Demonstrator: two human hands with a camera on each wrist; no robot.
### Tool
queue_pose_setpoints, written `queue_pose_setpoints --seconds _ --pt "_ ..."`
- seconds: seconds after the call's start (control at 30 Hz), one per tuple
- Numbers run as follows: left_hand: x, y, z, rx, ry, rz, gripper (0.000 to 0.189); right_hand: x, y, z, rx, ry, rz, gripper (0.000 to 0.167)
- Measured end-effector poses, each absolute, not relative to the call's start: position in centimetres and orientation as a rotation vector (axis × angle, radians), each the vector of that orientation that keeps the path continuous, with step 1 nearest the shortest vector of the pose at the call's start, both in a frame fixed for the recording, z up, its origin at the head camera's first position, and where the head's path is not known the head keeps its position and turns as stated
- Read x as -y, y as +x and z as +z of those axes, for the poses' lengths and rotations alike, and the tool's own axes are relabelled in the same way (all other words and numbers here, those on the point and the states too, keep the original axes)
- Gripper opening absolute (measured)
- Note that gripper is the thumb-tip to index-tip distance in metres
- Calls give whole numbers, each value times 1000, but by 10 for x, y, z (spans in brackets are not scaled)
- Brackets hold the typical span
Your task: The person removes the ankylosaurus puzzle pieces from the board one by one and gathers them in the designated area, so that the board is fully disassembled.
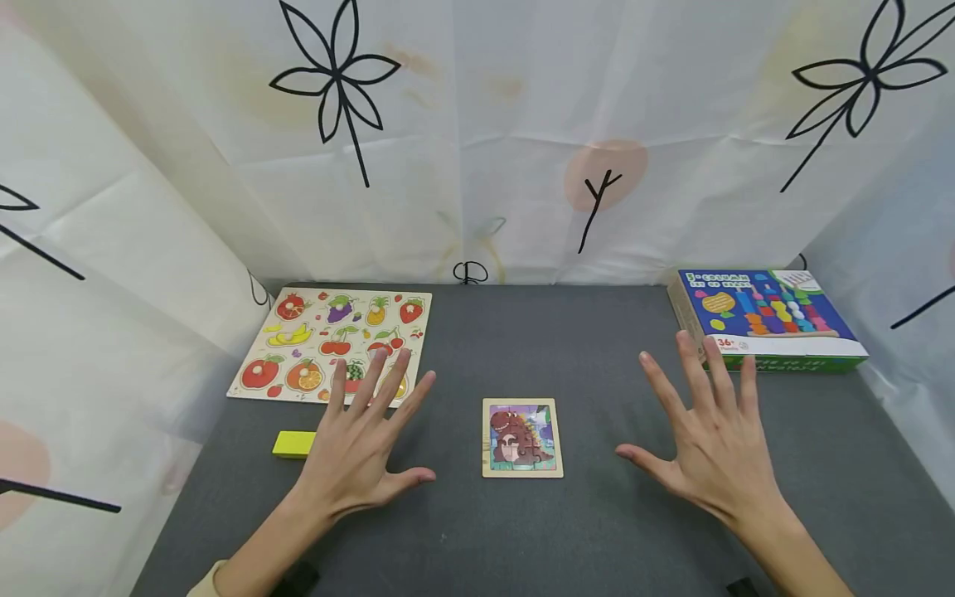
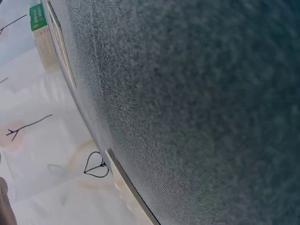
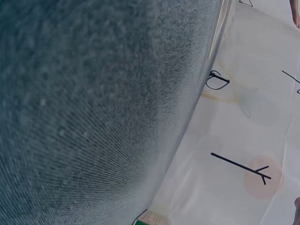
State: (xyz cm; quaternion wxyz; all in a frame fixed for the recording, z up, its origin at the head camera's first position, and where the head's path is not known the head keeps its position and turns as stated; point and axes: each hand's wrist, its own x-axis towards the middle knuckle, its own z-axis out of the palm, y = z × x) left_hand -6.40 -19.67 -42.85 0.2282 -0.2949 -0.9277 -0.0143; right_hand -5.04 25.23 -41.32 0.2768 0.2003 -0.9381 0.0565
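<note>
In the head view a small square dinosaur jigsaw puzzle (image 1: 522, 438) in a wooden frame lies on the dark grey table between the two hands. My left hand (image 1: 358, 439), fingers spread and holding nothing, is to the left of it, its fingertips overlapping the lower edge of a fruit puzzle board (image 1: 302, 338). To the right of the jigsaw, my right hand (image 1: 709, 439) is likewise spread with nothing in it. Its fingertips overlap the front of a blue and green toy box (image 1: 768, 311). A yellow block (image 1: 294, 444) lies beside the left hand.
White curtains (image 1: 507, 99) with leaf drawings stand behind the table and along both sides. The grey table top (image 1: 567, 539) stretches in front of the jigsaw. In the left wrist view the box (image 2: 44, 42) and board edges show at the table's far side.
</note>
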Motion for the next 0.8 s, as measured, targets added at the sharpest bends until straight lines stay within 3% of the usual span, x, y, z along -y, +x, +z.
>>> queue_pose_setpoints --seconds 0.47,0.8 --pt "189 -67 -430 2562 -833 -52 108 -242 -55 -418 2526 565 204 108" --pt "179 -69 -432 2557 -860 -122 104 -226 -58 -425 2464 654 260 95"
